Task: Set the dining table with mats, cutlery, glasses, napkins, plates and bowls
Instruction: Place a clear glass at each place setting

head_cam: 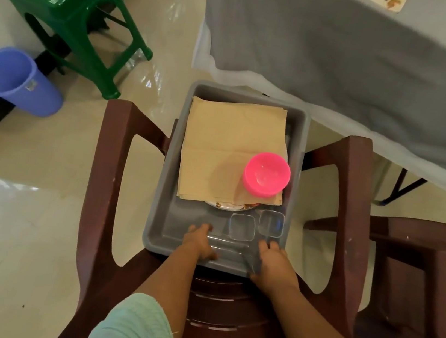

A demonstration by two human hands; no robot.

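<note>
1. Both hands are seen low in the frame; the left hand (200, 240) and right hand (271, 261) are curled over the near rim of the grey tub (161, 189).
2. It should be lifted level, so nothing slides.
3. Inside are kept brown napkins (227, 146), a pink bowl (267, 173), two clear glasses (242, 227) and a plate (225, 205) underneath.
4. The tabletop (348, 43) is seen at the upper right.

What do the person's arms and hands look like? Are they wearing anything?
Both arms are bare from the elbows down, with short pale mint-green sleeves of a ribbed-looking fabric up near the shoulders. The left hand and right hand are bare too: no gloves, rings, watch or bracelets show.
</note>
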